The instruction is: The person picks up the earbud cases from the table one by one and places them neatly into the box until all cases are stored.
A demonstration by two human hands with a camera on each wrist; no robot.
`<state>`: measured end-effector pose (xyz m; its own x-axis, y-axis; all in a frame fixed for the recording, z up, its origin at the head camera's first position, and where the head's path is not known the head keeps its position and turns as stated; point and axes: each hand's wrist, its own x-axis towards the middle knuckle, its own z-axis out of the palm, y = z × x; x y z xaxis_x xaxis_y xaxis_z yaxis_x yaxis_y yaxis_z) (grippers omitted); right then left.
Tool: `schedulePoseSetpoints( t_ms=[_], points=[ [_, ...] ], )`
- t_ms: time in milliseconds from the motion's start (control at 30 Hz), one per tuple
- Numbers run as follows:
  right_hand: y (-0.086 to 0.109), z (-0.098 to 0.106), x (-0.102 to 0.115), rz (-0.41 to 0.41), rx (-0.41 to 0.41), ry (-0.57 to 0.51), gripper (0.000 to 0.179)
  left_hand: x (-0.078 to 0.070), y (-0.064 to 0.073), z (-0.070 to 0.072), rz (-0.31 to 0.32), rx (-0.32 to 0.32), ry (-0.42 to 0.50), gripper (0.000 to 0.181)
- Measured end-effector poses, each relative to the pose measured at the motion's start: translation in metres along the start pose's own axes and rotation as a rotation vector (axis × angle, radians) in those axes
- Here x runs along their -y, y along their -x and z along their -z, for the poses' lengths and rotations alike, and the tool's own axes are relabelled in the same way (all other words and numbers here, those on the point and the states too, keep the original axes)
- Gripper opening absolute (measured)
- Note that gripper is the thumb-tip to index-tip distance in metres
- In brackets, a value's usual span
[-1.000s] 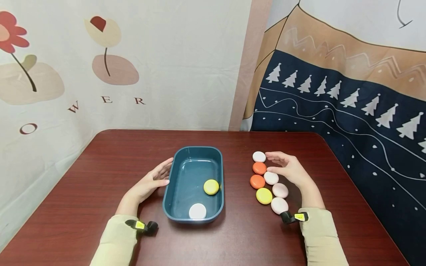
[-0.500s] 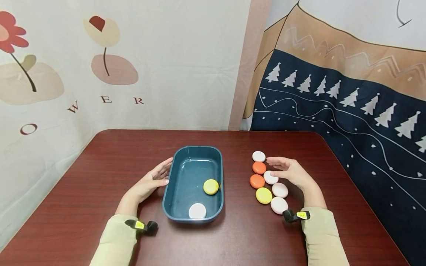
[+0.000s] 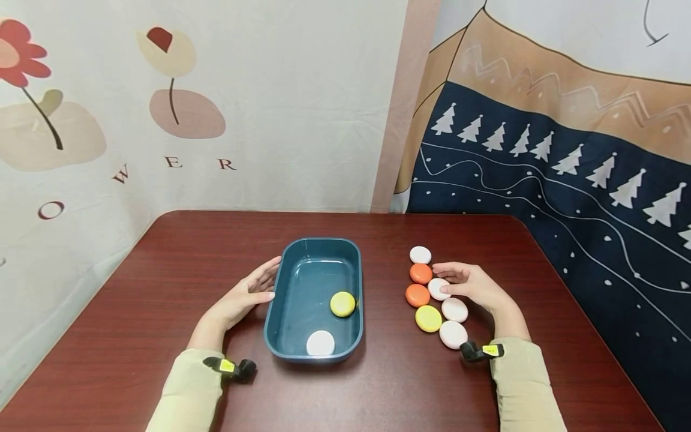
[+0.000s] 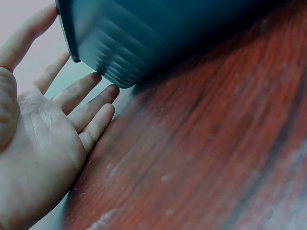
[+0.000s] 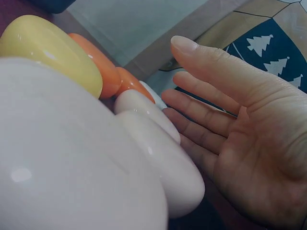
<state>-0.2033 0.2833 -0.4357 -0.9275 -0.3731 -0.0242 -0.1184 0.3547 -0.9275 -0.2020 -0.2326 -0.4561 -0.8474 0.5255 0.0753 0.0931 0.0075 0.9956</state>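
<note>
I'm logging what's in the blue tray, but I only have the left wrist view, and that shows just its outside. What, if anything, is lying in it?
Observer: From the head view, the blue tray holds two discs, a yellow disc and a white disc.
Operator: Any more outside it?
Observer: Seven, on the table to its right: four whitish discs, two orange discs and another yellow one.
Operator: Is anything being held over there?
Observer: No. The right hand is beside those discs, and the right wrist view shows its thumb apart from them.
</note>
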Motion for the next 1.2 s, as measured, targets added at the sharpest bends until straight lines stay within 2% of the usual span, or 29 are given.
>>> schedulePoseSetpoints(
  t_ms=[400,667,1000,1200],
  points=[
    [0.0041,0.0005,-0.0034,-0.033,0.020,0.043,0.052,0.0006,-0.0006,0.0003,-0.001,0.007,0.000,0.074],
    [0.0059,0.0016,-0.0046,-0.060,0.001,0.140,0.053,0.0008,-0.0006,0.0003,-0.010,0.007,0.002,0.074],
    [0.0032,0.0002,-0.0062,-0.082,-0.011,0.181,0.053,0.0005,-0.0003,0.0007,0.004,-0.006,-0.004,0.074],
    [0.0014,-0.0009,-0.0064,-0.093,-0.017,0.167,0.053,0.0005,0.0001,0.0004,-0.002,-0.005,0.001,0.074]
  ],
)
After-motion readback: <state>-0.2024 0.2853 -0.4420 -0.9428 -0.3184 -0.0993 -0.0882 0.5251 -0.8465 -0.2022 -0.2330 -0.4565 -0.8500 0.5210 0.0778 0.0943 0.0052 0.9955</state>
